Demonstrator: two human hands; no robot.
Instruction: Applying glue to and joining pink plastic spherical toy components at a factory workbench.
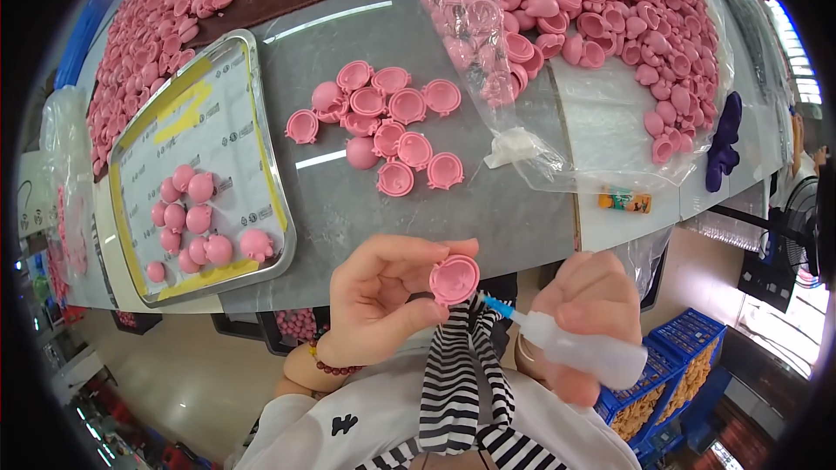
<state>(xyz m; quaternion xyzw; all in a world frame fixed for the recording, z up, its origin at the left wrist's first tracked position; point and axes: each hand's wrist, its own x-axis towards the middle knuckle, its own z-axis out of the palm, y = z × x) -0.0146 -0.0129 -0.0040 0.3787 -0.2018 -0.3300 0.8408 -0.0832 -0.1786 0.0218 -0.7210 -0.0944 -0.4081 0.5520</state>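
Between thumb and fingers of my left hand (379,296) is a pink plastic half-shell (455,278), its hollow side facing up. My right hand (595,305) is wrapped round a white squeeze bottle (583,351) with a thin blue nozzle (499,305). The nozzle tip is close beside the half-shell's lower right rim; whether it touches, I cannot tell. Beyond my hands, a loose group of pink half-shells (407,106) lies on the grey tabletop (348,209), most with the hollow up and a few domed side up.
At left, a metal tray (279,218) lined with printed paper holds several round pink pieces (198,219). Heaps of pink shells lie far left (144,61) and, on clear plastic, far right (610,9). An orange-green small tube (624,200) and a purple object (724,144) lie at right. Blue crates (688,339) stand below.
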